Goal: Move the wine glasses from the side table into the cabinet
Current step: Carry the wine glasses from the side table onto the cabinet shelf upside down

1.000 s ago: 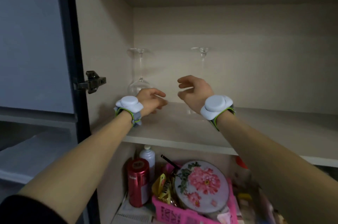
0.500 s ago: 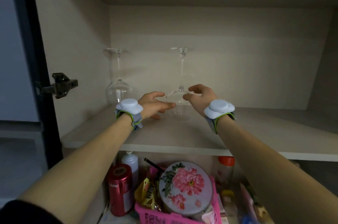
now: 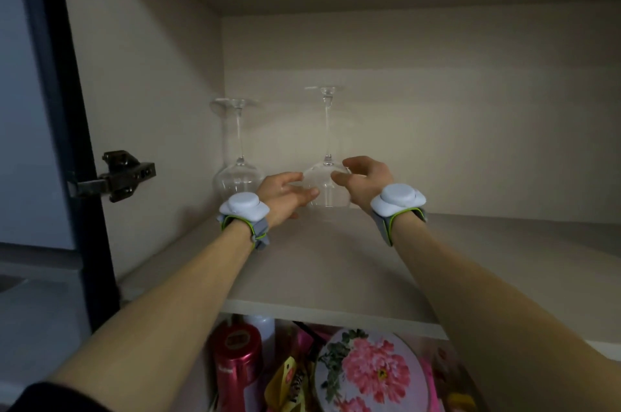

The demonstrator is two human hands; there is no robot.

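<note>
Two clear wine glasses stand upside down at the back left of the cabinet shelf (image 3: 336, 263). The left glass (image 3: 238, 176) stands close to the side wall, untouched. The right glass (image 3: 327, 191) stands between my hands. My left hand (image 3: 282, 196) reaches to its bowl from the left with straight, relaxed fingers whose tips lie at the glass. My right hand (image 3: 364, 183) hovers at the bowl's right side, thumb and fingers loosely spread over it without a firm hold. Both wrists wear white sensor bands.
The dark door edge (image 3: 57, 109) and its hinge (image 3: 124, 176) are at the left. To the right of the glasses the shelf is bare. Below the shelf sit a red can (image 3: 237, 364), a white bottle (image 3: 260, 324) and a round floral tin (image 3: 369, 374) among snack packets.
My hands have stayed on either side of the right glass's bowl. The view has shifted, so the shelf and glasses sit more to the right and closer.
</note>
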